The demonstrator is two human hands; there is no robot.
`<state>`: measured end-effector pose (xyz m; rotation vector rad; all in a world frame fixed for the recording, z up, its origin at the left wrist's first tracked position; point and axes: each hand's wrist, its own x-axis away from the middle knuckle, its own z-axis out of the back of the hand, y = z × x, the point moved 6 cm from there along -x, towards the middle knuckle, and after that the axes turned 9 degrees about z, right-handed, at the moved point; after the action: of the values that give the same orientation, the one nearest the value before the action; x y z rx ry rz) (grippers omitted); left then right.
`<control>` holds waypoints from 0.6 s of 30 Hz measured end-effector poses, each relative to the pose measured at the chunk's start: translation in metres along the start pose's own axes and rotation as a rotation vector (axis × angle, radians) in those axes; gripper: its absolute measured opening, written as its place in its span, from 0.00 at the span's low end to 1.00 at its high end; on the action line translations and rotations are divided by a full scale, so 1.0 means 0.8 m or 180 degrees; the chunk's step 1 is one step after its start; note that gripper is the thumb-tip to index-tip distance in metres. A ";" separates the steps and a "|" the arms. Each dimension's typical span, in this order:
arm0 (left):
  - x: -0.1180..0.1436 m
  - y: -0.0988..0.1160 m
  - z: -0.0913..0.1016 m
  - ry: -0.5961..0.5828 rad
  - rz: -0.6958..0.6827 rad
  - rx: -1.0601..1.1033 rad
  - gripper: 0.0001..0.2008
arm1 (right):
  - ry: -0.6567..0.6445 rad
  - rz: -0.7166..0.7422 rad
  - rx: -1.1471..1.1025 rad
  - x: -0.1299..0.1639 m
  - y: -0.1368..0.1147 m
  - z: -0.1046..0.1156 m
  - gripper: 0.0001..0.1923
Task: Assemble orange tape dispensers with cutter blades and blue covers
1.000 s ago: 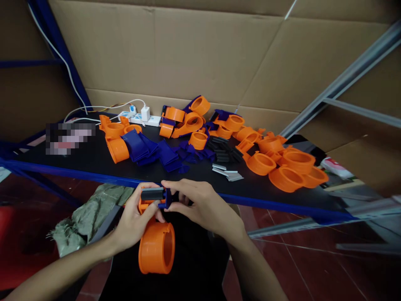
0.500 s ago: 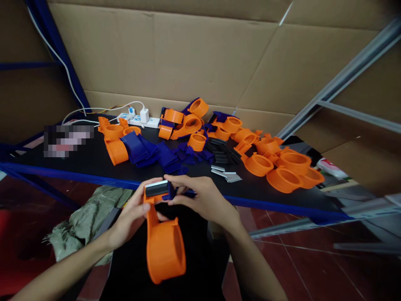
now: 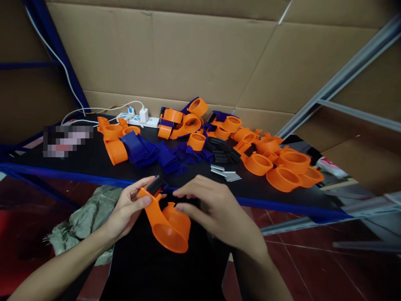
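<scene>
Now, in the head view, the left hand (image 3: 130, 207) is gripping the orange tape dispenser (image 3: 167, 219) (fingers closed around its neck) just before the counter (image 3: 94, 161) edge. The right hand (image 3: 216, 211) is touching it, fingers half curled, gripping nothing.

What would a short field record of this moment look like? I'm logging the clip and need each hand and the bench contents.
left hand: grips the orange tape dispenser at its handle end
right hand: fingers curled at the dispenser's top, by the black roller
dispenser pose: tilted, round core opening facing down toward the camera
bench: black top, blue edge
on bench: orange dispenser bodies, dark blue parts, black parts, metal blades, white power strip
</scene>
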<state>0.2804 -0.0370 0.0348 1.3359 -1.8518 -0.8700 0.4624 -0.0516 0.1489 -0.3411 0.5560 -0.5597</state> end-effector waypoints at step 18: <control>-0.002 0.005 -0.001 -0.0649 -0.0042 0.0825 0.39 | -0.0533 -0.1051 -0.2995 -0.030 0.058 -0.087 0.23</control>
<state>0.2791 -0.0349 0.0385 1.4610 -2.1757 -0.8191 0.4243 -0.0111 0.0819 -1.3787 0.5772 -0.5489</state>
